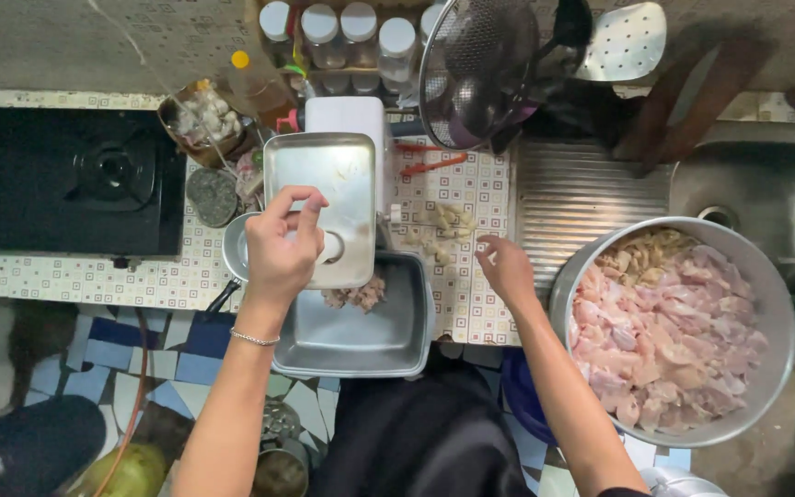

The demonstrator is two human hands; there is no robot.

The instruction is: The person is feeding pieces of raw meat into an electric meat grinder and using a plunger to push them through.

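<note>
Left hand (pixel 282 248): fingers pinched together over meat grinder (pixel 333 198) feed tray. Right hand (pixel 506 267): fingers loosely curled, empty, near counter front edge (pixel 471 304). Raw chicken (pixel 664 331) in basin: soft, slippery; likely best scooped in handfuls.

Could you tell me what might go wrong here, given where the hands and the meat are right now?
1. The left hand has its fingers at the feed opening of the grinder's metal hopper tray; fingertips could slip in.
2. The steel catch pan overhangs the tiled counter edge; a knock might tip it and the ground meat.
3. The right hand rests on the counter near meat scraps, likely spreading raw juices from the full meat basin.
</note>
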